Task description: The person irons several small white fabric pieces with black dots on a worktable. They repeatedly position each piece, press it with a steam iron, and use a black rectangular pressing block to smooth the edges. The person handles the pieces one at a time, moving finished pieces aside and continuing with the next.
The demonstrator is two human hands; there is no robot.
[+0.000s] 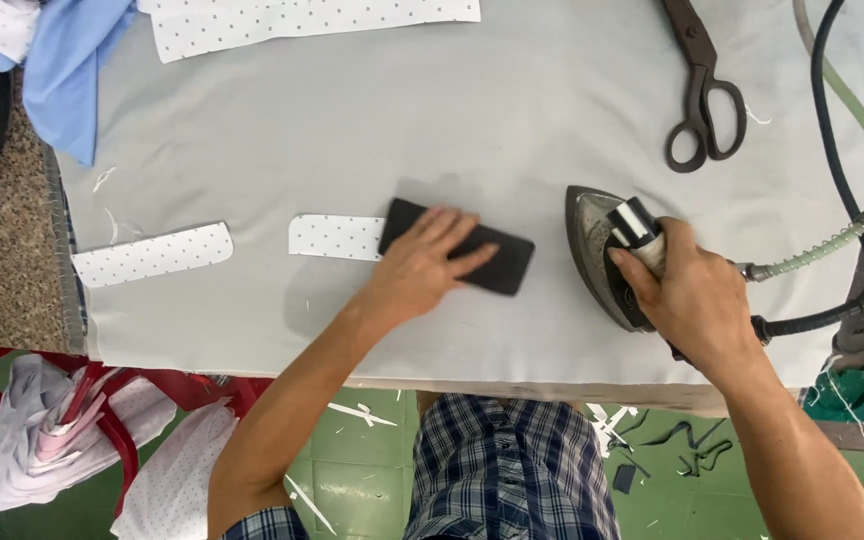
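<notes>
The left hand [422,262] lies flat, fingers spread, on a black rounded rectangular block [460,246], pressing it down over the right end of a small white dotted fabric strip [335,236], so the piece stays pinned and flat on the grey padded worktop [472,120]. The right hand [694,295] is closed around the handle of a heavy metal steam iron [602,250], which rests sole-down just right of the block with its tip pointing away from the person. Its black cord and green hose [857,120] run off beyond the right hand. Dark scissors [704,100] lie beyond the iron. A second dotted strip [152,253] lies well left of the left hand.
</notes>
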